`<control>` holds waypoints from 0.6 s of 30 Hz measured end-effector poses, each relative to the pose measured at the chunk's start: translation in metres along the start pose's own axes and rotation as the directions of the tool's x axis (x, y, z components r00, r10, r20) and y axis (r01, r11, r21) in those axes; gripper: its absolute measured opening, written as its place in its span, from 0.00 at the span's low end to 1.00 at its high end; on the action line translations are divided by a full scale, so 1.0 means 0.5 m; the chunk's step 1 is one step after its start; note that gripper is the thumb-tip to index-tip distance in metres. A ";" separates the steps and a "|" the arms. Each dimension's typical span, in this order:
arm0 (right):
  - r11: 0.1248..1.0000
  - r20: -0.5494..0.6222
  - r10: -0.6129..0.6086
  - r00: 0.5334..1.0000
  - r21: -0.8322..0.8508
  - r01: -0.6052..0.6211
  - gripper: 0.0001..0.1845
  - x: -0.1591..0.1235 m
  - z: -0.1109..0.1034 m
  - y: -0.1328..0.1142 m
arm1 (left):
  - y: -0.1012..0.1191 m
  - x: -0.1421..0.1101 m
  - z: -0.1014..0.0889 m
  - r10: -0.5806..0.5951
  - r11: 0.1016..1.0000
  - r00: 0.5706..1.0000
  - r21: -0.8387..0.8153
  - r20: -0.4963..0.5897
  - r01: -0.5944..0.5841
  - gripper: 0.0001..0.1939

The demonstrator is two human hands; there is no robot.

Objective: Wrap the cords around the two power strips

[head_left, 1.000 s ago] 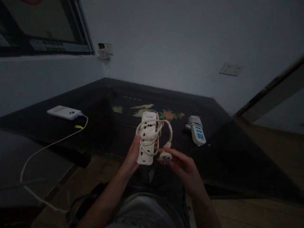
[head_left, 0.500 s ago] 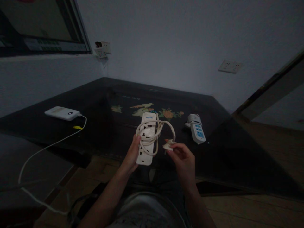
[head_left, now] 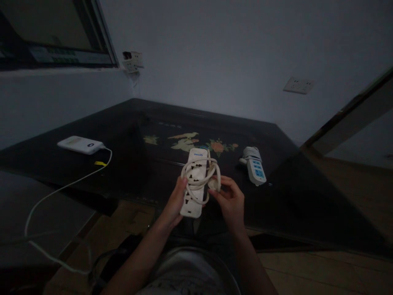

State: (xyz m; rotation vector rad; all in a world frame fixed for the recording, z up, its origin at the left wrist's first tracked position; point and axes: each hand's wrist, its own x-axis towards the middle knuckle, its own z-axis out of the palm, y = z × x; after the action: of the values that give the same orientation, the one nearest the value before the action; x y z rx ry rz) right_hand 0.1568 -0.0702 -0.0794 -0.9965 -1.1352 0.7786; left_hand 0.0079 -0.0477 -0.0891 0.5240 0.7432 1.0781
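White power strip point(head_left: 194, 205), cord point(head_left: 198, 184) looped over its face, held above black table point(head_left: 123, 164) | left hand point(head_left: 175, 200): thumb and fingers clasping its side | right hand point(head_left: 230, 198): pinching plug point(head_left: 213, 184) beside strip | blue-socketed strip point(head_left: 256, 170) lies rightward

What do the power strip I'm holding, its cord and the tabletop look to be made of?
Power strip: white, probably hard plastic; smooth moulded body.
Cord: off-white, likely rubbery plastic sheathing; it bends in smooth loops.
Tabletop: dark and faintly shiny, perhaps lacquered wood or glass; too dim to tell.
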 end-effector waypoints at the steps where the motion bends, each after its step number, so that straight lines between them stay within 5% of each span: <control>1: 1.000 -0.001 0.004 1.000 0.005 -0.004 0.11 0.000 -0.003 0.001 | -0.002 0.000 0.000 0.013 1.000 1.000 0.007 -0.005 -0.013 0.29; 12: 0.998 -0.014 -0.044 0.999 -0.049 0.043 0.09 -0.010 0.003 0.014 | 0.002 -0.007 0.011 0.109 0.994 0.993 -0.020 -0.041 -0.110 0.29; 18: 0.963 0.097 -0.117 0.988 -0.232 0.137 0.13 -0.027 -0.006 0.031 | -0.003 -0.004 0.010 0.130 0.990 0.991 -0.044 -0.033 -0.132 0.29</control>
State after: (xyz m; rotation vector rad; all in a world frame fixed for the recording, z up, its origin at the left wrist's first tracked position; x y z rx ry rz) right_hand 0.1561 -0.0770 -0.0987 -1.0853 -1.3745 0.5938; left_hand 0.0117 -0.0504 -0.0864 0.5235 0.7155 1.2246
